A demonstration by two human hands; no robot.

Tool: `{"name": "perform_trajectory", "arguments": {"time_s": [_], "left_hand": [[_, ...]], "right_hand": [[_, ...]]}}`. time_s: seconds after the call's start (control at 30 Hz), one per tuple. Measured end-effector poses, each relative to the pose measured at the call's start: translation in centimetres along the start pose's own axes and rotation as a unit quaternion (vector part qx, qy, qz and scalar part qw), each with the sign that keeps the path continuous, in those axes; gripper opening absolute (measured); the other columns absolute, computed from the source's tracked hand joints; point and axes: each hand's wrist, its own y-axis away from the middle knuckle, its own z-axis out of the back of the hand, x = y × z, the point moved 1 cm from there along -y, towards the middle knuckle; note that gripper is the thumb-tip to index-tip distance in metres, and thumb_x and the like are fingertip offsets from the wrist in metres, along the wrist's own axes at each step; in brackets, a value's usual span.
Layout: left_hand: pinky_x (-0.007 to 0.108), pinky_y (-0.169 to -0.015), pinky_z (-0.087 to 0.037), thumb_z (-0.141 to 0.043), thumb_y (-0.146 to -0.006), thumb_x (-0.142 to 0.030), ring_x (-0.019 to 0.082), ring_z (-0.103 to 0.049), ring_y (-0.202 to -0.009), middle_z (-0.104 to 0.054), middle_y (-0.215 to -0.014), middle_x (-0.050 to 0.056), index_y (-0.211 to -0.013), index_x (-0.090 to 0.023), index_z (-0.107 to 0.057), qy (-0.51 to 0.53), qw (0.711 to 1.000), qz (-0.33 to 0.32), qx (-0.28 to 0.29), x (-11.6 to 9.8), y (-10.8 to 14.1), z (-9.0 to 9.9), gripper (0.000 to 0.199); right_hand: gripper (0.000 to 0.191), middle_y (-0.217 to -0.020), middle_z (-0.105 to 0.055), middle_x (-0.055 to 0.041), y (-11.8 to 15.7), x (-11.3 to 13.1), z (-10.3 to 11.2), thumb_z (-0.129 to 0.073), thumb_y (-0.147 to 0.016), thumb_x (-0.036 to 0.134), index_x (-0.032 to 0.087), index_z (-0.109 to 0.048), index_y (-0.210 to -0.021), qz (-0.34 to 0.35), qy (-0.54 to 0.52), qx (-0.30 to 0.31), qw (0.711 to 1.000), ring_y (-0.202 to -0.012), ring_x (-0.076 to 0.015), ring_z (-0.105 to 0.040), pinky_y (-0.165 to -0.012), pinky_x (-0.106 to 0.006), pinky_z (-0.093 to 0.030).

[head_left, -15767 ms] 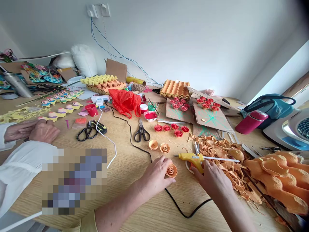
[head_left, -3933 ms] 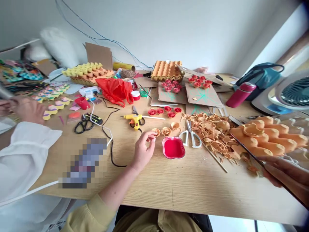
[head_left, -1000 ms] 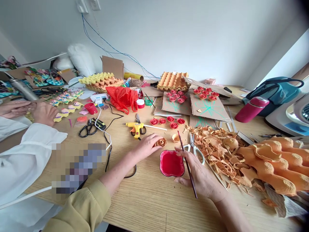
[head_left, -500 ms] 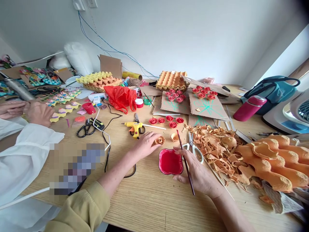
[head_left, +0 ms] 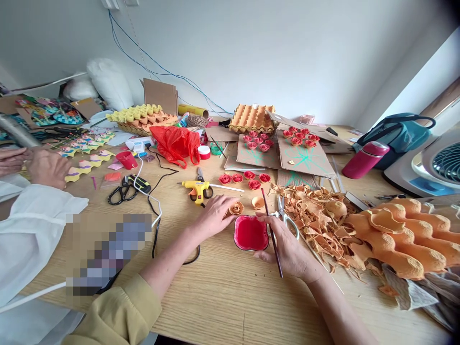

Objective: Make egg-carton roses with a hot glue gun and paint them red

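Head view: L hand (head_left: 214, 218) is part-curled, thumb & fingertips loosely closed on the L rim of the plain rose (head_left: 236, 208), prob. to steady so light a thing. The rose sits upright on the surface (head_left: 215, 297) at 11 o'clock from the red dish (head_left: 251, 233). R hand (head_left: 287, 247) is half closed w/ brush (head_left: 272, 230) pinned by the fingers, tip up & handle slanting back to the wrist; thumb spreads along the dish's near R side, so it looks to be handling both at once. Dish is just beside the rose, which seems handy for a short reach. Plain cup (head_left: 257, 203) & red roses (head_left: 254, 184) lie at 12, glue gun (head_left: 197, 185) at 10, white scissors (head_left: 290, 225) approx. 2-3, scraps (head_left: 312, 215) & upturned egg tray (head_left: 406, 235) round 3. Surface is pale wood-grain, w/ crumbs about. Room: plain pale wall (head_left: 269, 52) at 12, pink flask (head_left: 366, 159) & fan (head_left: 445, 160) at 2, co-worker's hands (head_left: 48, 165) btwn 9 & 10
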Motion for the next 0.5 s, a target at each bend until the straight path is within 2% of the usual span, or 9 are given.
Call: {"name": "perform_trajectory", "arguments": {"time_s": [0.1, 0.2, 0.27, 0.33, 0.4, 0.5], "left_hand": [[0.051, -0.112, -0.048, -0.066, -0.094, -0.020, 0.030, -0.060, -0.127, -0.064, -0.135, 0.010, -0.141, -0.026, -0.056, 0.011, 1.000, -0.002, -0.019, -0.3, 0.4, 0.9, 0.049], [0.050, -0.110, -0.051, -0.061, -0.093, -0.014, 0.028, -0.063, -0.123, -0.066, -0.130, 0.011, -0.135, -0.024, -0.059, 0.031, 0.998, 0.015, -0.050, -0.9, 1.0, 2.0, 0.044], [0.043, -0.099, -0.059, -0.057, -0.093, -0.013, 0.024, -0.070, -0.109, -0.070, -0.119, 0.010, -0.128, -0.022, -0.062, 0.081, 0.993, 0.053, -0.062, -1.6, 1.4, 2.6, 0.037], [0.032, -0.080, -0.063, -0.054, -0.092, -0.013, 0.018, -0.073, -0.088, -0.073, -0.102, 0.006, -0.120, -0.021, -0.063, 0.159, 0.981, 0.106, -0.046, -2.3, 1.9, 3.0, 0.031], [0.026, -0.068, -0.063, -0.053, -0.090, -0.014, 0.016, -0.074, -0.080, -0.074, -0.094, 0.003, -0.116, -0.021, -0.063, 0.225, 0.962, 0.157, -0.014, -3.1, 2.2, 3.1, 0.028], [0.024, -0.056, -0.062, -0.050, -0.089, -0.016, 0.019, -0.076, -0.082, -0.075, -0.096, 0.005, -0.116, -0.021, -0.061, 0.281, 0.936, 0.210, 0.038, -4.1, 2.6, 2.9, 0.029]], "right_hand": [[0.065, -0.147, -0.057, -0.0200, 0.2, 0.1, 0.5, -0.071, -0.093, 0.044, 0.023, -0.039, -0.146, -0.003, 0.001, -0.027, 1.000, -0.136, -0.0352, -0.058, -0.110, -0.051, -0.050], [0.041, -0.130, -0.067, -0.0149, 0.6, -0.7, 1.0, -0.061, -0.100, 0.041, 0.024, -0.046, -0.134, -0.054, 0.035, -0.125, 0.990, -0.120, -0.0298, -0.067, -0.100, -0.046, -0.056], [0.021, -0.108, -0.070, -0.0100, 0.8, -1.5, 1.0, -0.054, -0.102, 0.035, 0.025, -0.051, -0.120, -0.098, 0.070, -0.174, 0.977, -0.098, -0.0264, -0.071, -0.087, -0.042, -0.058], [0.011, -0.096, -0.067, -0.0076, 0.8, -2.2, 0.6, -0.051, -0.102, 0.032, 0.024, -0.052, -0.110, -0.119, 0.087, -0.184, 0.972, -0.086, -0.0252, -0.068, -0.078, -0.041, -0.057], [0.012, -0.094, -0.066, -0.0080, 0.7, -2.8, -0.1, -0.052, -0.100, 0.032, 0.024, -0.053, -0.108, -0.125, 0.095, -0.175, 0.972, -0.084, -0.0261, -0.067, -0.076, -0.041, -0.056], [0.017, -0.096, -0.065, -0.0098, 0.4, -3.2, -1.2, -0.055, -0.098, 0.033, 0.022, -0.053, -0.111, -0.132, 0.107, -0.161, 0.972, -0.086, -0.0285, -0.065, -0.076, -0.043, -0.055]]}}
